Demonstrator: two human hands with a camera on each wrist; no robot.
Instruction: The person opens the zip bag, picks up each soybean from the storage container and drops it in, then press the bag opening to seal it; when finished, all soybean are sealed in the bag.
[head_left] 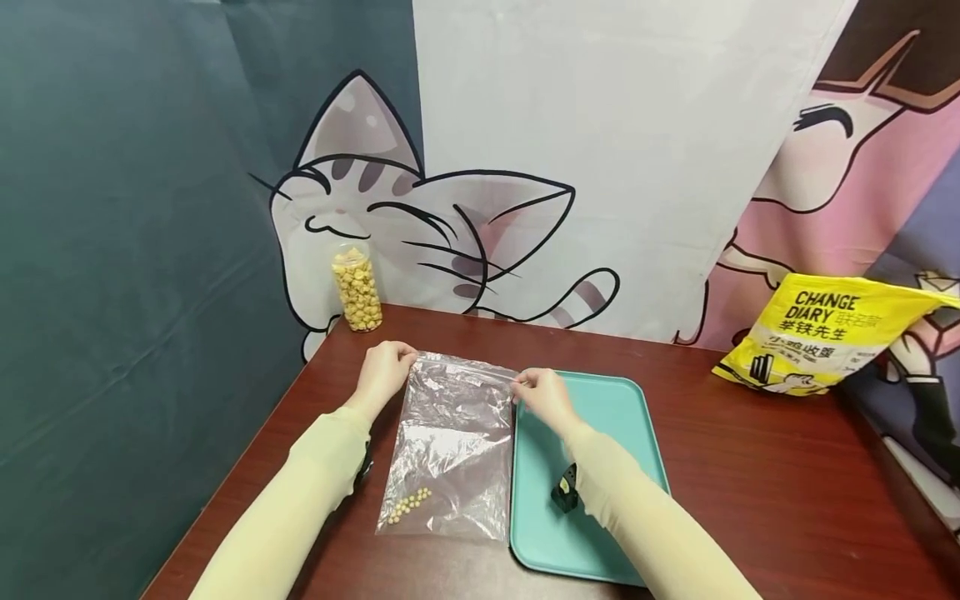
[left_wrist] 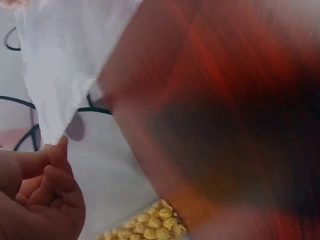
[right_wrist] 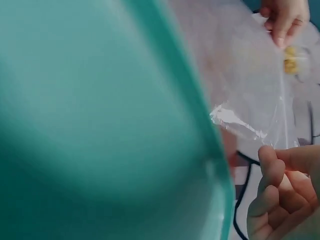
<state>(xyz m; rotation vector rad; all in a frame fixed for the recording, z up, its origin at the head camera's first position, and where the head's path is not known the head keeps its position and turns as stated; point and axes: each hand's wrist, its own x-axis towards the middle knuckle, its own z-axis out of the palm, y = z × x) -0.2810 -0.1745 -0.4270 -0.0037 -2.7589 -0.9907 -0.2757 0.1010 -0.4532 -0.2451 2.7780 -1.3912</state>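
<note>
Between the two hands stretches a clear zip bag, with several small round cream-coloured pieces inside at its near left corner. My left hand pinches the bag's far left corner between thumb and forefinger. At the far right corner, my right hand pinches the same zip edge, over the far left part of a teal tray. In the left wrist view the left hand grips the corner tip of the bag. The right wrist view has the right hand pinching the opposite corner.
A clear jar of popcorn-like yellow pieces stands at the table's far left corner. On the far right lies a yellow snack bag. The reddish-brown table meets a cartoon-cat backdrop behind it.
</note>
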